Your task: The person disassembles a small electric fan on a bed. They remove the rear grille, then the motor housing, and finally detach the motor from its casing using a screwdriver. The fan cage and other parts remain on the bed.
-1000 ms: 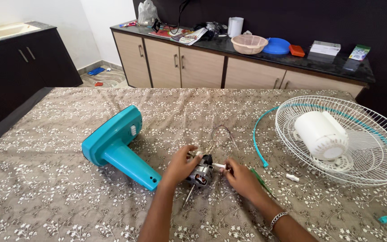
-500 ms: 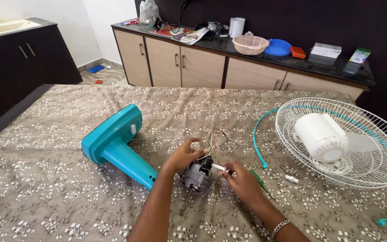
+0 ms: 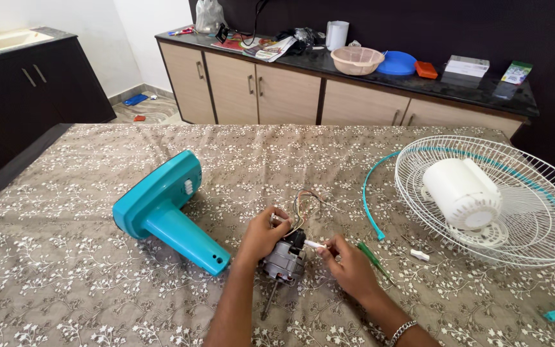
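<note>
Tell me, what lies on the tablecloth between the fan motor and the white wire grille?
In the head view, a green screwdriver and a small white part lie between the motor and grille.

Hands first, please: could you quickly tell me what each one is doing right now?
Left hand: closed on the fan motor.
Right hand: fingers pinching a small white part at the motor.

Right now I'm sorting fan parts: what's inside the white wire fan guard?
A white plastic motor cover lies inside the wire fan guard, resting on its round centre plate. Whatever sits beneath the cover is hidden.
</note>
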